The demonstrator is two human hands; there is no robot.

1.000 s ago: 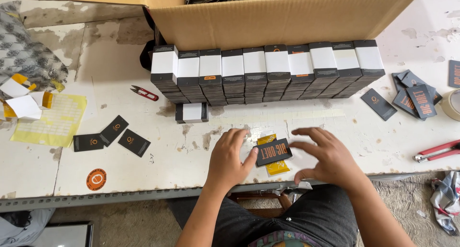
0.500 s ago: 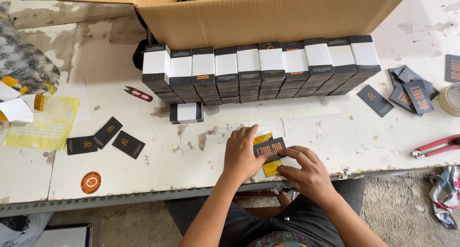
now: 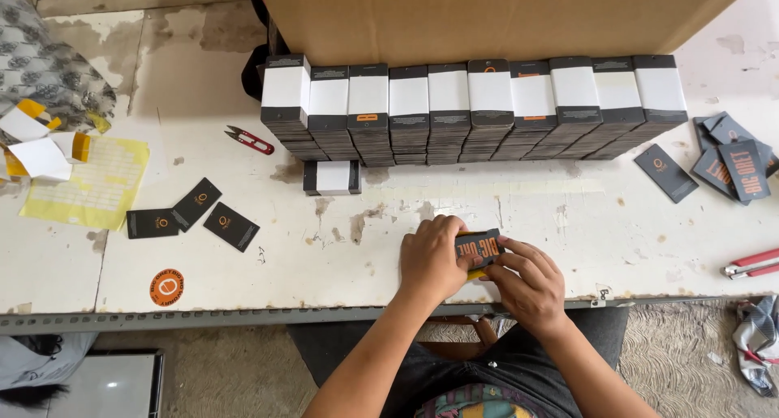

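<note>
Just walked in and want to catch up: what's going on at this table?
A person seated at the white table holds a small black card with orange print between the left hand and the right hand, near the table's front edge. Behind stands a row of black stacks banded in white against a cardboard box. Loose black cards lie to the left.

Ten banded box stacks (image 3: 466, 109) — three loose black cards (image 3: 195, 213).

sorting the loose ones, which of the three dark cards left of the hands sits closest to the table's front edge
The rightmost card of the three, tilted, lies lowest, nearest the table edge. The flat-lying left card and the slanted middle card sit farther back.
</note>
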